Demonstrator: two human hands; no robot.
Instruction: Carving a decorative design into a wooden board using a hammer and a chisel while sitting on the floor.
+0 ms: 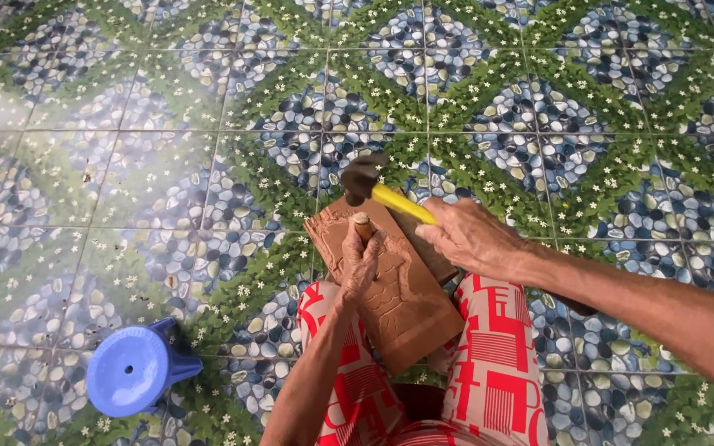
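Above left grip, hammer.

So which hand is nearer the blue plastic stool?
Left. The left hand grips a chisel on the wooden panel, up-right of the stool; the right hand is farther right.

Beneath me spreads a tiled floor patterned with pebbles and flowered vines. A blue plastic stool stands on it, left of my knees.

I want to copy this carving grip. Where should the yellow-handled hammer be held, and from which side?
Judging by its pose, grip the hammer low on its yellow shaft, from the right, as the right hand does; its dark head points left, over the chisel.
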